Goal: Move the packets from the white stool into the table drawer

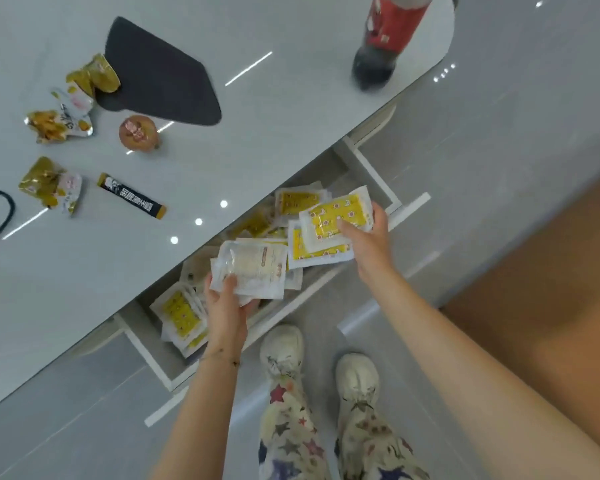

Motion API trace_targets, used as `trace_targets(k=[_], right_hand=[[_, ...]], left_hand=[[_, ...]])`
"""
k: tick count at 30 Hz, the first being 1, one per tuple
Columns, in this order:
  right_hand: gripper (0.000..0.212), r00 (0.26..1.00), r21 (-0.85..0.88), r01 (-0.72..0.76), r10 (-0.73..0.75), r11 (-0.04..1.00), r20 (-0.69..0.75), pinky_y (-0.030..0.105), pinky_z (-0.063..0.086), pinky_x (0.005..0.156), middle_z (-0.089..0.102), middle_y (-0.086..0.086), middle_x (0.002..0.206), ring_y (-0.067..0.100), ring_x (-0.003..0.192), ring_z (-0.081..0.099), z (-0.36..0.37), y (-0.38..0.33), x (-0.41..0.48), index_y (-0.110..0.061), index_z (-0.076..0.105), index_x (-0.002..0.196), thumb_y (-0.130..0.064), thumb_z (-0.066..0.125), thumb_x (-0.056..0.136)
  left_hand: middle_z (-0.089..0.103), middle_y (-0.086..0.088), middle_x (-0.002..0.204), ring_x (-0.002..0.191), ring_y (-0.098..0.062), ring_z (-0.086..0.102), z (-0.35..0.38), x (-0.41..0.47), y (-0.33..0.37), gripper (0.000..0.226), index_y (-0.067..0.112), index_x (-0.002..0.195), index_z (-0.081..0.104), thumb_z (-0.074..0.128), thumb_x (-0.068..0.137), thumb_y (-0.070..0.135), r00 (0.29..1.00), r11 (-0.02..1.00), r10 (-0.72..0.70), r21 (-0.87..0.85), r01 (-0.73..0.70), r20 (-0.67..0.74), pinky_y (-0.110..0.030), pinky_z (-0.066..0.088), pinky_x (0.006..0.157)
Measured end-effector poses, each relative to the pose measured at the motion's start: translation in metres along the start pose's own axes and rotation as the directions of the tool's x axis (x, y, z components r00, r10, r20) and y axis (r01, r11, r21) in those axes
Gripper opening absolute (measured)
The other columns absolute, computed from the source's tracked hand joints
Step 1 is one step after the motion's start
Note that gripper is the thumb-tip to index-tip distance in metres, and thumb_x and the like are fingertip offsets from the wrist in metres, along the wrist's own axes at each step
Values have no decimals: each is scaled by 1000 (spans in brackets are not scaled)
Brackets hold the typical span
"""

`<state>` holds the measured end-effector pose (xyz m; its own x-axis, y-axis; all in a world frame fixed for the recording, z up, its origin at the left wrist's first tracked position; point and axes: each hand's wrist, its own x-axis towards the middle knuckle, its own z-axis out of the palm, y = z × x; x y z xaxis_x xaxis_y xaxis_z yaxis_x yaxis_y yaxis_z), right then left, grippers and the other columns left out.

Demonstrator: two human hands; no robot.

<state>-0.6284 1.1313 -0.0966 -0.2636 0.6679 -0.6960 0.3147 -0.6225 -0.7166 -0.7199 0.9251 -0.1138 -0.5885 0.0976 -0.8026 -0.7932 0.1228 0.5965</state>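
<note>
My left grip is clenched on a stack of pale packets, thumb pressed on top of its near end; my right grip grasps a fan of yellow packets by the near edge. Both bundles hang over the open drawer, which juts out from under the desk towards me; so the drop point lies straight below each grip, not off to a side. The pale stack's long axis runs away from my left grip, roughly along the drawer's length; the yellow fan lies much the same way beyond my right grip. Under and between the two grips, loose packets already cover the drawer floor in an uneven pile. I judge that the right grip, beside the barer end, has the freer place to let go, while the left sits above a heap; the move calls, I think, for lowering and loosening with the stacks kept flat, so nothing rides above the drawer's walls.
</note>
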Motion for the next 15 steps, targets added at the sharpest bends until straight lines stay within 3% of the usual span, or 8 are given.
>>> trace_targets(k=[2, 5, 7, 10, 12, 15], right_hand=[[61, 1000, -54, 24, -25, 998, -12, 27, 56, 80, 59, 1, 123, 16, 104, 63, 17, 4, 34, -22, 39, 137, -6, 68, 86], [61, 999, -155, 37, -41, 987, -20, 32, 53, 87, 59, 0, 120, 17, 104, 61, 38, 14, 84, -22, 39, 136, -6, 69, 84], [66, 1000, -224, 22, -24, 974, -7, 27, 52, 77, 58, 1, 119, 18, 100, 60, 47, 20, 108, -21, 37, 137, -5, 70, 82], [72, 1000, -277, -4, 4, 961, 0, 22, 50, 66, 56, 5, 122, 21, 99, 61, 54, 30, 131, -18, 35, 138, -2, 72, 79], [74, 1000, -345, -7, -4, 938, -31, 26, 53, 74, 55, 5, 126, 22, 106, 60, 55, 34, 135, -18, 33, 140, -6, 74, 79], [89, 993, -538, 90, -115, 838, -13, 42, 44, 103, 40, 6, 146, 26, 130, 45, 54, 33, 128, -20, 25, 147, -22, 79, 76]], left_hand=[[55, -8, 134, 114, -24, 60, 7, 30, -2, 52, 25, 147, 30, 50, 99, 18, 1000, 1000, 8, 11, -8, -30, -49, 51, 96], [55, -6, 134, 116, -23, 59, 19, 67, -6, 54, 28, 148, 30, 51, 98, 22, 997, 996, 53, 72, -49, -53, -41, 53, 93], [52, 0, 137, 119, -20, 55, 25, 85, -12, 53, 28, 147, 32, 52, 98, 23, 994, 989, 85, 127, -76, -68, -32, 52, 89], [54, 9, 124, 107, -7, 57, 27, 104, -21, 42, 29, 136, 45, 55, 96, 20, 987, 965, 148, 227, -131, -58, -17, 51, 78], [59, 7, 123, 108, -8, 59, 27, 108, -25, 33, 23, 125, 53, 60, 93, 18, 977, 934, 203, 313, -175, -58, -25, 52, 92], [55, 1, 137, 127, -14, 51, 26, 100, -23, 52, 18, 138, 49, 65, 89, 20, 958, 863, 285, 441, -245, -25, -38, 40, 110]])
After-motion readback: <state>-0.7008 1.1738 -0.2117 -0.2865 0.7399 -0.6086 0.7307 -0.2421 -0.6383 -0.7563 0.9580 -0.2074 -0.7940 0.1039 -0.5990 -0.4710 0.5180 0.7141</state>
